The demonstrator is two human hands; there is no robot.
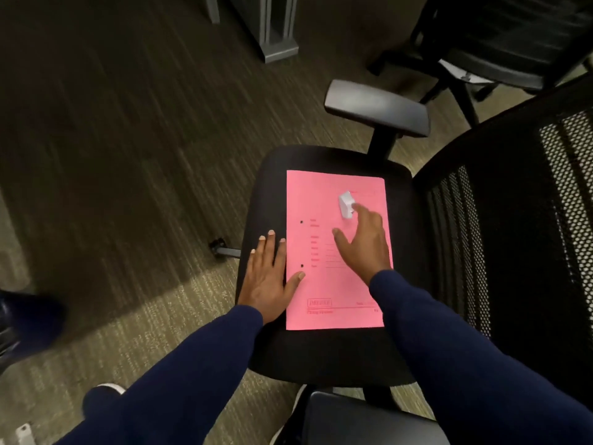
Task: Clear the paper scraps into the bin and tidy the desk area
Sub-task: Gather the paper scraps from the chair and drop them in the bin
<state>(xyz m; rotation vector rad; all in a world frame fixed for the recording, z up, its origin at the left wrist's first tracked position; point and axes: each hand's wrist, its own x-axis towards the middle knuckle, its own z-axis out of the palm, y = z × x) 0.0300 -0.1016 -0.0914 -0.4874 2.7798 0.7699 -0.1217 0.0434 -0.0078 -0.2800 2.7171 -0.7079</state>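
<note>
A pink file folder (324,293) lies flat on the black seat (266,194) of an office chair. On its upper right part sits a small white crumpled paper scrap (346,204). My right hand (365,242) is over the folder with fingers spread, the fingertips touching the scrap's right side without closing on it. My left hand (269,274) rests flat on the seat at the folder's left edge, its thumb on the pink sheet. No bin is in view.
The chair's mesh backrest (513,236) rises on the right, with armrests at the back (378,107) and front (362,415). A second black chair (487,56) stands at the top right. A grey desk leg (276,33) stands on the carpet (112,139).
</note>
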